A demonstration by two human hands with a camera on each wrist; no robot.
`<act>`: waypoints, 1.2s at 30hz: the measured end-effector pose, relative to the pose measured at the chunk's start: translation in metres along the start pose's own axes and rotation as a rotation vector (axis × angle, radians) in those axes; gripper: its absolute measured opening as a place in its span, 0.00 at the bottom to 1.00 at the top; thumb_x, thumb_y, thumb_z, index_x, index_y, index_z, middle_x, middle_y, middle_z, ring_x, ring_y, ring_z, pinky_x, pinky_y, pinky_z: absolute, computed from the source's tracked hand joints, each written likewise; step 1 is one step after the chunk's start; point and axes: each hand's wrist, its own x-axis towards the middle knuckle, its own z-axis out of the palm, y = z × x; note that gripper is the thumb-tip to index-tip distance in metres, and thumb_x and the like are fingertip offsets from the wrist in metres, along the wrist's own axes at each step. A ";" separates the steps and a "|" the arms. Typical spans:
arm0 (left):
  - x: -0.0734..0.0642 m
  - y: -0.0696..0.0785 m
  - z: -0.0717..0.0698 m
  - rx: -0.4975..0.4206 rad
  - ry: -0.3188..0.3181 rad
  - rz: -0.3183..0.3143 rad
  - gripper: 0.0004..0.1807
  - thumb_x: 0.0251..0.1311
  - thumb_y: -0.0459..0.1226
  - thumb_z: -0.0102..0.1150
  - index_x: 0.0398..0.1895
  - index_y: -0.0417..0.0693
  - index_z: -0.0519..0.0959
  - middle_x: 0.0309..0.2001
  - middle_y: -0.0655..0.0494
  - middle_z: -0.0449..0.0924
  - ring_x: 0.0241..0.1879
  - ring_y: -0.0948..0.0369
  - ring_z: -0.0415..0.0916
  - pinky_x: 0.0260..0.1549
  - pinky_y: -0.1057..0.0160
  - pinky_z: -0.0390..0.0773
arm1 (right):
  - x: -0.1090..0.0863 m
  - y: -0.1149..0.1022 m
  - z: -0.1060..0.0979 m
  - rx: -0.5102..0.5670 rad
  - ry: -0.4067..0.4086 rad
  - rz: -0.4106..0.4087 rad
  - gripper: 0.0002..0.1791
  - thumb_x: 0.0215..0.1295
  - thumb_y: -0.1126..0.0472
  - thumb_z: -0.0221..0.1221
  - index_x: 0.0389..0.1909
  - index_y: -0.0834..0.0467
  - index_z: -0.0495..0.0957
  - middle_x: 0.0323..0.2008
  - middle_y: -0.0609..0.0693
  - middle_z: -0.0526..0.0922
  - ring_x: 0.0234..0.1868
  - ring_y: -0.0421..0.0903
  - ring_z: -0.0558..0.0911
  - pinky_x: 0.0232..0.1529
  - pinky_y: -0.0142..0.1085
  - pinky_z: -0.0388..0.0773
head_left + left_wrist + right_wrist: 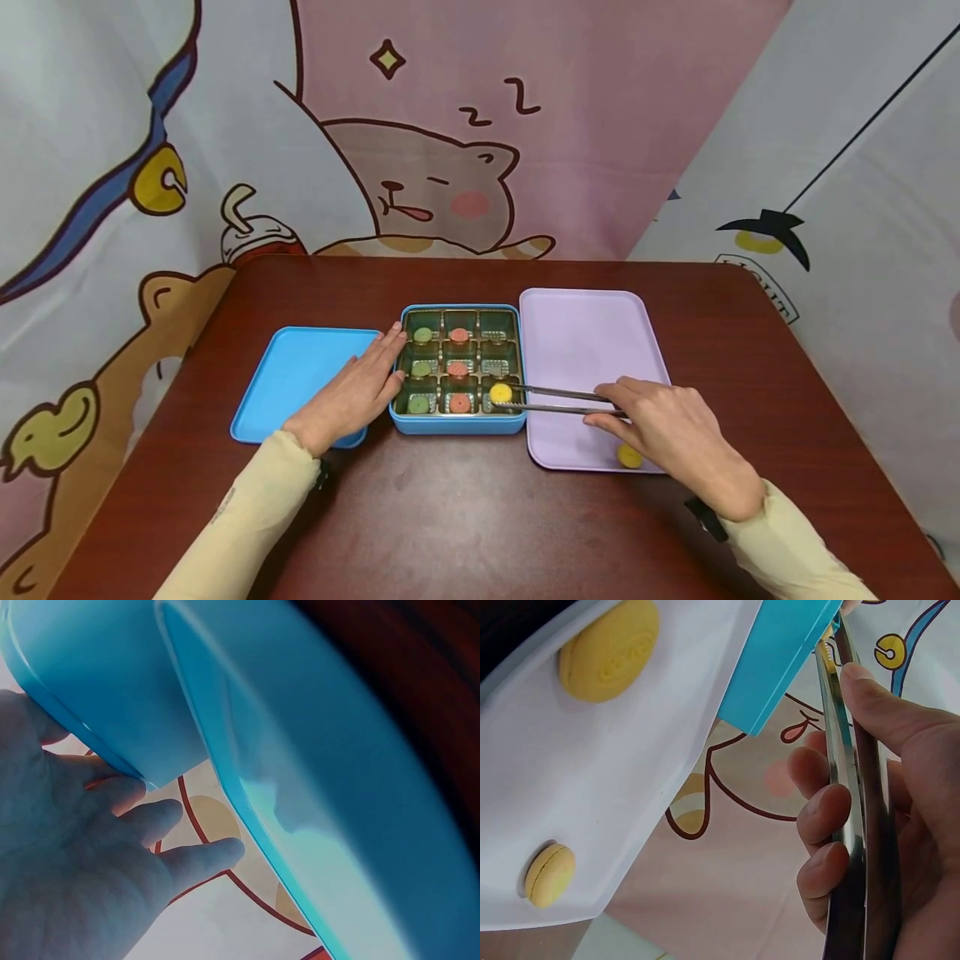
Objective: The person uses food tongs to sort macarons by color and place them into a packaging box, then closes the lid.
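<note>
A blue box [459, 425] holds a gold divided insert. Green macarons [418, 404] lie in its left column, pink macarons [460, 403] in its middle column. My right hand [675, 429] grips metal tongs [562, 408] over the purple tray [585, 333]. Their tips are at a yellow macaron [500, 393] in the front right compartment; whether it touches the bottom I cannot tell. My left hand [348, 396] rests its extended fingers against the box's left side, holding nothing. On the tray, the right wrist view has a large-looking yellow macaron [611, 652] and another yellow macaron [550, 876].
A blue lid [292, 375] lies left of the box, partly under my left hand and forearm. The purple tray stands close against the box's right side. Everything is on a dark brown table [450, 517], with a cartoon-printed cloth [600, 125] behind it.
</note>
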 end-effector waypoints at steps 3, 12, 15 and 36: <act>0.000 0.000 0.000 0.004 0.001 0.000 0.36 0.82 0.47 0.42 0.85 0.44 0.47 0.85 0.51 0.38 0.82 0.45 0.40 0.71 0.30 0.52 | 0.001 -0.001 0.000 -0.003 -0.005 0.003 0.20 0.56 0.43 0.75 0.38 0.54 0.86 0.24 0.39 0.79 0.18 0.34 0.70 0.14 0.28 0.62; 0.000 0.000 0.000 -0.001 -0.002 -0.002 0.36 0.82 0.48 0.41 0.85 0.45 0.47 0.85 0.52 0.37 0.82 0.45 0.41 0.72 0.31 0.52 | -0.003 0.002 -0.003 0.005 -0.003 0.051 0.21 0.53 0.44 0.76 0.40 0.54 0.87 0.24 0.39 0.80 0.19 0.33 0.71 0.14 0.29 0.62; 0.001 0.000 -0.001 0.004 -0.008 -0.001 0.36 0.82 0.48 0.41 0.85 0.45 0.46 0.85 0.53 0.37 0.82 0.46 0.40 0.72 0.31 0.52 | -0.007 0.005 -0.005 0.021 -0.004 0.085 0.21 0.54 0.44 0.77 0.40 0.54 0.87 0.25 0.40 0.82 0.20 0.32 0.72 0.15 0.28 0.62; -0.001 0.000 -0.001 -0.004 -0.010 -0.004 0.36 0.82 0.48 0.41 0.85 0.45 0.47 0.85 0.51 0.37 0.82 0.44 0.40 0.71 0.30 0.52 | -0.073 0.060 -0.031 -0.004 0.040 0.371 0.27 0.47 0.50 0.81 0.47 0.56 0.84 0.26 0.44 0.80 0.20 0.38 0.69 0.17 0.35 0.63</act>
